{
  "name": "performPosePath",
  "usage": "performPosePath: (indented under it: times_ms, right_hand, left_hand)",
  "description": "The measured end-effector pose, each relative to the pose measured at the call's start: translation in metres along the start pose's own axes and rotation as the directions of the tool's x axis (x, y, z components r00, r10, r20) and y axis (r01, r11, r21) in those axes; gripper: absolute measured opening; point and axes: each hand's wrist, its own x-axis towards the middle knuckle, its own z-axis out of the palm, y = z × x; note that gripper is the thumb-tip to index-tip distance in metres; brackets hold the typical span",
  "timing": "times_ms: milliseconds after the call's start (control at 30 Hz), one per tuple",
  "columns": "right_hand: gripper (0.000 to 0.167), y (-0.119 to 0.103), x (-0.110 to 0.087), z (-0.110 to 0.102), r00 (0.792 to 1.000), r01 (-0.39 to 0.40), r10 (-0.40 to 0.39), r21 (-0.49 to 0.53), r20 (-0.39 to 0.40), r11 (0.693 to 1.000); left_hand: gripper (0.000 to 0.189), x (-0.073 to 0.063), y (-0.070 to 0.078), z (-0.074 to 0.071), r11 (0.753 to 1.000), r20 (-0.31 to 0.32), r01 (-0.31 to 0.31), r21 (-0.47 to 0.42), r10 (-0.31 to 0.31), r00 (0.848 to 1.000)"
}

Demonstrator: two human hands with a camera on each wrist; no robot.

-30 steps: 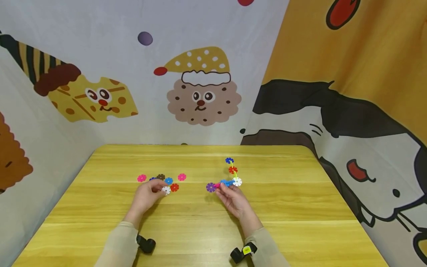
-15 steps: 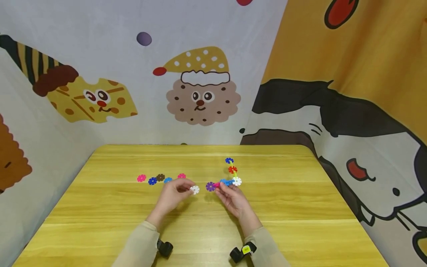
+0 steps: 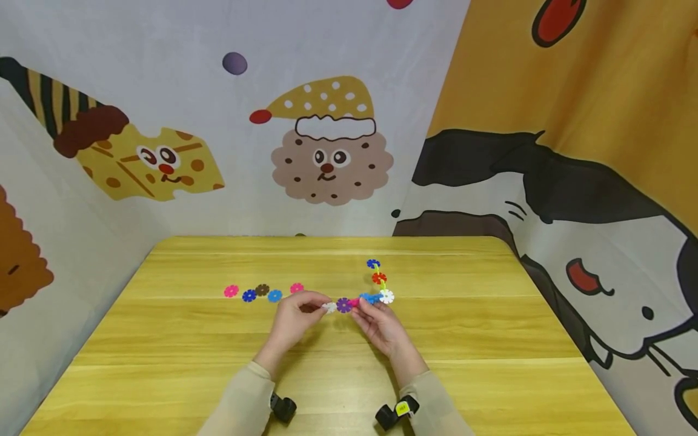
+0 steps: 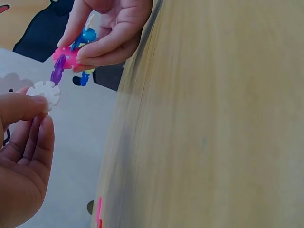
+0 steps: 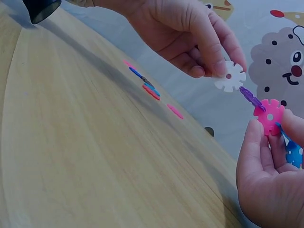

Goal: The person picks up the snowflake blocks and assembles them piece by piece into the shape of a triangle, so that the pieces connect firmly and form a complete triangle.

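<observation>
My left hand [image 3: 294, 318] pinches a white notched snowflake disc [image 5: 231, 78] between thumb and fingers. Its edge meets the purple disc [image 3: 344, 304] at the left end of a chain of joined discs; whether the two are slotted together I cannot tell. My right hand [image 3: 384, 327] holds this chain, pinching it at the pink disc [image 5: 270, 116]. Beyond the pink one come blue discs [image 3: 372, 298], then a white disc [image 3: 386, 296]. From there the chain bends away through yellow pieces and a red disc [image 3: 378, 278] to a dark blue disc [image 3: 373, 264].
Loose discs lie on the wooden table [image 3: 436, 375] left of the hands: pink [image 3: 231, 291], dark blue [image 3: 249, 295], brown [image 3: 262, 289], light blue [image 3: 275, 295] and another pink [image 3: 297, 288]. A red one [image 5: 151, 92] shows in the right wrist view. A patterned curtain [image 3: 191, 224] hangs behind.
My left hand has carried the white disc from the loose pieces rightward to the purple end of the chain. The right hand has stayed almost still, holding the chain.
</observation>
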Motion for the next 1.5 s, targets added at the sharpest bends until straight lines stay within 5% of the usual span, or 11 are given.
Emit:
performPosePath:
  times_ms: [1500]
  right_hand:
    - [0.024, -0.001, -0.004, -0.001, 0.999, -0.025, 0.024, 0.026, 0.032, 0.999]
  left_hand:
    - [0.02, -0.002, -0.003, 0.013, 0.991, -0.084, -0.132, 0.034, 0.134, 0.987]
